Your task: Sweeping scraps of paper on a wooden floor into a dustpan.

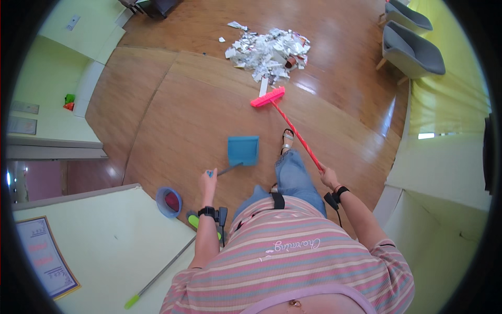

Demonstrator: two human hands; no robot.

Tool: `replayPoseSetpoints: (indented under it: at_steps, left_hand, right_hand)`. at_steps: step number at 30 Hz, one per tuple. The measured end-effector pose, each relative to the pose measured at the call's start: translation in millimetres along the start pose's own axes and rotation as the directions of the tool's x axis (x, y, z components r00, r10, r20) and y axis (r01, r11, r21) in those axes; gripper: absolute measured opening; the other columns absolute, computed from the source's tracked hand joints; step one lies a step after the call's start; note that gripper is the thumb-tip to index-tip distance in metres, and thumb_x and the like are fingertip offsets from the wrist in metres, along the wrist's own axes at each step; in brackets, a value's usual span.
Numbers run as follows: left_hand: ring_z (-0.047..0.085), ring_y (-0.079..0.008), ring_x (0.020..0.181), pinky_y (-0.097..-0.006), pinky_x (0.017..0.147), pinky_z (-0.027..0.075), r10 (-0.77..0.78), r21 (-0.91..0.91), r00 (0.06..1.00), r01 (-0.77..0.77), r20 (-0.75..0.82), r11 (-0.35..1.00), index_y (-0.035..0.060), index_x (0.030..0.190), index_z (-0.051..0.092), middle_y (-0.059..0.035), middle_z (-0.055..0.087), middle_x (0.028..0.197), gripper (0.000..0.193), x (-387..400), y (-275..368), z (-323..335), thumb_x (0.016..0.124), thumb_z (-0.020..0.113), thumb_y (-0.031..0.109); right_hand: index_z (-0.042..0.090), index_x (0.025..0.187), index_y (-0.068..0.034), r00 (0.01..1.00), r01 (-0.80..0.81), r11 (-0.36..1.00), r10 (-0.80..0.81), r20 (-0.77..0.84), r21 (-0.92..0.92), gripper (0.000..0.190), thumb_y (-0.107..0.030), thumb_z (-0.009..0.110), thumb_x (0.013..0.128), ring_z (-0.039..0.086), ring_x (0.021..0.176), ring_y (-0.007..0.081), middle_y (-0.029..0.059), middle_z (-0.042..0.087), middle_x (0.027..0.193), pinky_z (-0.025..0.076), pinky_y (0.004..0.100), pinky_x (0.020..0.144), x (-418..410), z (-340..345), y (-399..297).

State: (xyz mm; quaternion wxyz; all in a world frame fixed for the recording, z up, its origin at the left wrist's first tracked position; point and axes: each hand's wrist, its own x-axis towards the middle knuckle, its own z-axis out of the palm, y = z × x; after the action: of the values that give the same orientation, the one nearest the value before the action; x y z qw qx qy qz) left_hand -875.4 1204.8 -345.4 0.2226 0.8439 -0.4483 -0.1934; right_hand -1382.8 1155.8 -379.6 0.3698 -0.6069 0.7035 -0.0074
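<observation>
In my right hand is the upper end of a pink-red broom. Its bristle head rests near a white strip at the lower edge of a heap of paper and plastic scraps. A reddish-brown cup-like piece lies among the scraps. My left hand grips the handle of a blue dustpan. The pan is low over the wooden floor, ahead of my feet and well apart from the heap; no scraps show in it.
Beside the left wall stands a blue-purple bucket with a dark red thing inside. A green-headed mop leans near it. Grey armchairs line the right wall. Dark furniture is at the far left. A doorway opens at left.
</observation>
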Motion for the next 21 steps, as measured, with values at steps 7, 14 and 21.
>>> replayPoseSetpoints:
  at_steps: [7,14,21]
  left_hand:
    - [0.060,-0.0211,0.045,-0.0343,0.047,0.045,-0.168,0.070,0.985,0.165,0.037,0.984,0.0049,0.072,0.064,-0.0093,0.057,0.050,0.043,40,64,-13,0.083,0.056,0.046]
    - [0.059,-0.0199,0.043,-0.0333,0.045,0.045,-0.294,0.077,0.955,0.291,0.032,0.954,0.0049,0.072,0.063,-0.0085,0.057,0.050,0.043,110,99,-14,0.082,0.057,0.046]
    - [0.058,-0.0190,0.042,-0.0317,0.042,0.043,-0.350,-0.080,0.933,0.344,-0.085,0.936,0.0047,0.074,0.062,-0.0074,0.057,0.050,0.042,175,118,-16,0.083,0.058,0.045]
  right_hand:
    - [0.046,0.130,-0.023,0.994,-0.059,0.989,0.046,0.100,0.139,0.043,-0.018,0.049,0.087,0.062,0.059,0.0291,0.0182,0.062,0.074,0.049,0.0403,0.054,123,-63,-56]
    - [0.047,0.130,-0.015,0.971,-0.142,0.873,0.032,0.237,0.466,0.041,-0.014,0.048,0.089,0.049,0.047,0.0155,0.0080,0.052,0.062,0.042,0.0316,0.044,163,-153,-86]
    - [0.047,0.129,-0.008,0.974,0.168,0.973,-0.189,0.127,0.160,0.041,-0.011,0.049,0.088,0.058,0.065,0.0294,0.0223,0.059,0.076,0.046,0.0351,0.066,159,-227,-94]
